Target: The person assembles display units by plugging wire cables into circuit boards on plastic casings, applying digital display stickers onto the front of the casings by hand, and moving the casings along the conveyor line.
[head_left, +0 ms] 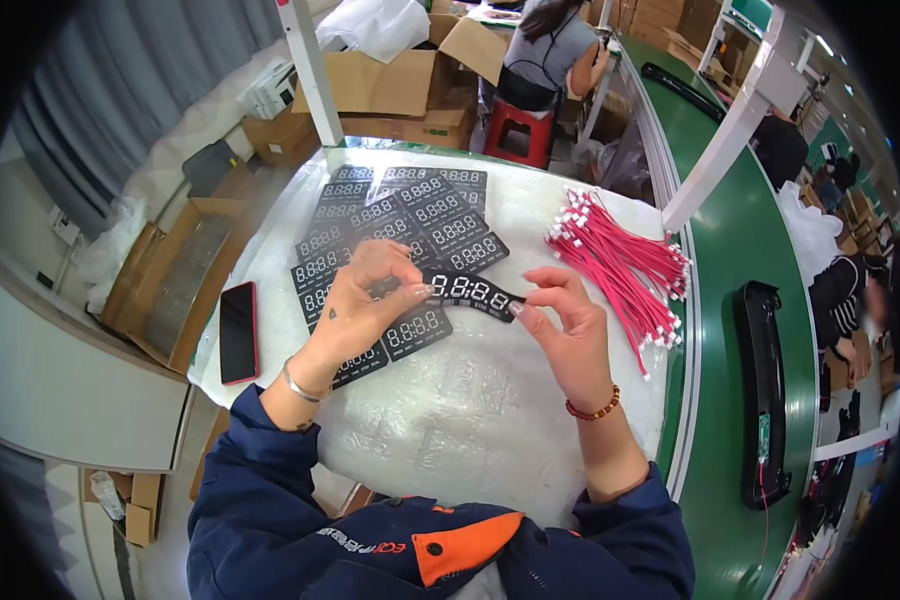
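Between my hands, above the table, is a black display film (470,291) with white seven-segment digits, bowed into a curve. My left hand (368,300) pinches its left end between thumb and fingers. Thumb and index of my right hand (573,325) are closed on the right end. Beneath and beyond my left hand lie several more black digit films (458,232), overlapping in rows. To the right of my right hand is a bundle of red-pink cables (620,265) with white connectors.
A phone (238,333) lies at the left of the wrapped white tabletop (450,420). Along the right runs a green conveyor (715,400) carrying a long black housing (765,390). Cardboard boxes (375,85) and a seated person (555,50) are beyond the table. A white post (720,130) rises at the right corner.
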A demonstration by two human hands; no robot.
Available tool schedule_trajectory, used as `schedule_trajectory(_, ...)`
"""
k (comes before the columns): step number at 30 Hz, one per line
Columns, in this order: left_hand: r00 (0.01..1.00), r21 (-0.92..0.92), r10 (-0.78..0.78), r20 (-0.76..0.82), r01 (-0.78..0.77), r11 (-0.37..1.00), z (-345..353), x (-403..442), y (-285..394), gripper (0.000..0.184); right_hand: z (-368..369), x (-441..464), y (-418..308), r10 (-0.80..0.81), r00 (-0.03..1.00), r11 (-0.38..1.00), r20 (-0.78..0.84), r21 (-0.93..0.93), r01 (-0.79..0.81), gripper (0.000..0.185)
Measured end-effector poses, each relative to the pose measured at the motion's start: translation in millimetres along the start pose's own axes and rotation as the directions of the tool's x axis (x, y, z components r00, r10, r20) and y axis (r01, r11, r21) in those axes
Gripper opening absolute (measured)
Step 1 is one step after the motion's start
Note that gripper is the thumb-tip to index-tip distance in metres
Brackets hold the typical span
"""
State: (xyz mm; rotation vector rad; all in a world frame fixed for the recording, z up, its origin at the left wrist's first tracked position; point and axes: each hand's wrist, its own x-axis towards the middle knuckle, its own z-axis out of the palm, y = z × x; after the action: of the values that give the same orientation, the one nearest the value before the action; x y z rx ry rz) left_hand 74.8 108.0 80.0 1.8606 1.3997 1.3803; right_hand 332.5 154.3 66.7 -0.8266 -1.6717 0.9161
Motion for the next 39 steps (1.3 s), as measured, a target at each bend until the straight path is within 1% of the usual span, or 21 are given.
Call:
schedule_trajectory(2, 1.000, 0.024, 0.011, 0.015, -0.011, 1.000, 0.2, -3.1, -0.1, 0.011, -5.8, -0.4, 4.4, -0.149, 0.984, 0.979, 0.093, -0.127, 0.160, 0.016)
schedule_trajectory(6, 0.999, -0.094, -0.031, -0.044, 0.027, 0.995, 5.3, -16.5, -15.0, 0.007, -3.3, -3.1, -11.7, -0.260, 0.965, 0.932, 0.026, -0.254, 0.258, 0.012)
schedule_trajectory(7, 0.972, -0.228, -0.199, -0.126, 0.167, 0.959, 0.8, -19.4, -16.2, 0.006, -3.8, -2.2, -11.2, -0.111, 0.993, 0.993, -0.041, -0.041, 0.110, 0.010)
schedule_trajectory(8, 0.908, -0.367, -0.377, -0.182, 0.293, 0.883, -8.2, -24.3, -19.7, 0.006, -4.7, -1.5, -9.2, 0.046, 0.997, 0.982, -0.068, 0.187, -0.033, 0.009)
schedule_trajectory(9, 0.911, -0.273, -0.343, -0.230, 0.278, 0.921, -25.7, -32.7, -36.2, 0.006, -7.3, -0.6, -6.1, 0.199, 0.979, 0.898, -0.052, 0.410, -0.161, 0.008)
schedule_trajectory(10, 0.912, -0.176, -0.302, -0.279, 0.260, 0.949, -45.4, -39.5, -51.0, 0.006, -10.8, 1.3, -0.8, 0.190, 0.979, 0.904, -0.068, 0.400, -0.147, 0.008)
schedule_trajectory(12, 0.888, 0.037, -0.263, -0.377, 0.299, 0.954, -77.4, -59.3, -64.8, 0.011, -17.6, 4.7, 15.7, 0.302, 0.952, 0.799, 0.044, 0.533, -0.278, 0.008)
schedule_trajectory(13, 0.878, 0.347, -0.157, -0.452, 0.335, 0.876, -88.7, -70.3, -62.8, 0.023, -20.1, 5.2, 21.2, 0.352, 0.930, 0.731, 0.107, 0.589, -0.345, 0.008)
schedule_trajectory(14, 0.872, 0.614, -0.030, -0.489, 0.368, 0.698, -98.1, -82.8, -64.0, 0.035, -20.4, 5.0, 23.7, 0.352, 0.931, 0.735, 0.093, 0.589, -0.337, 0.008)
schedule_trajectory(15, 0.876, 0.614, -0.028, -0.481, 0.359, 0.703, -107.9, -98.0, -74.5, 0.035, -18.2, 4.0, 25.3, 0.347, 0.936, 0.759, 0.063, 0.567, -0.320, 0.008)
schedule_trajectory(17, 0.863, 0.878, 0.209, -0.460, 0.407, 0.251, -127.2, -127.8, -96.5, 0.067, -12.8, 1.8, 28.3, 0.335, 0.942, 0.802, 0.007, 0.522, -0.289, 0.010)
schedule_trajectory(18, 0.865, 0.880, 0.212, -0.454, 0.400, 0.255, -131.2, -137.9, -103.2, 0.067, -12.3, 1.5, 31.2, 0.335, 0.942, 0.804, -0.002, 0.522, -0.285, 0.010)
schedule_trajectory(21, 0.809, 0.711, -0.192, -0.556, 0.582, 0.394, -137.9, -159.6, -117.4, 0.084, -12.1, 2.8, 40.2, 0.329, 0.943, 0.831, -0.056, 0.490, -0.262, 0.017)
schedule_trajectory(26, 0.747, 0.553, -0.246, -0.617, 0.635, 0.539, -142.5, -152.4, -112.7, 0.082, -16.8, 5.0, 43.0, 0.328, 0.940, 0.790, -0.096, 0.573, -0.217, 0.021)
schedule_trajectory(29, 0.686, 0.303, -0.257, -0.680, 0.582, 0.754, -128.3, -140.0, -91.8, 0.080, -26.6, 8.0, 40.6, 0.454, 0.886, 0.684, -0.094, 0.674, -0.279, 0.023)
schedule_trajectory(30, 0.695, 0.305, -0.258, -0.671, 0.575, 0.759, -118.0, -128.2, -75.5, 0.080, -28.6, 8.5, 41.1, 0.457, 0.883, 0.686, -0.107, 0.674, -0.274, 0.023)
schedule_trajectory(32, 0.730, -0.006, -0.376, -0.571, 0.454, 0.891, -91.0, -98.1, -39.1, 0.079, -30.2, 9.1, 39.8, 0.415, 0.902, 0.687, -0.121, 0.691, -0.223, 0.021)
schedule_trajectory(33, 0.749, -0.178, -0.420, -0.513, 0.386, 0.905, -74.1, -83.4, -25.0, 0.079, -30.4, 9.1, 38.8, 0.391, 0.912, 0.689, -0.124, 0.697, -0.200, 0.020)
schedule_trajectory(35, 0.888, -0.333, -0.383, -0.255, 0.291, 0.897, -42.0, -58.9, -6.9, 0.076, -29.8, 7.7, 29.4, 0.416, 0.898, 0.660, -0.141, 0.726, -0.192, 0.018)
schedule_trajectory(37, 0.930, -0.625, -0.367, 0.036, 0.307, 0.718, -0.4, -32.0, 22.4, 0.083, -31.8, 7.4, 14.3, 0.458, 0.869, 0.596, -0.187, 0.790, -0.145, 0.015)
schedule_trajectory(39, 0.905, -0.683, -0.336, 0.260, 0.419, 0.598, 37.0, -19.5, 34.4, 0.088, -35.7, 9.4, -2.0, 0.466, 0.860, 0.578, -0.207, 0.807, -0.119, 0.015)
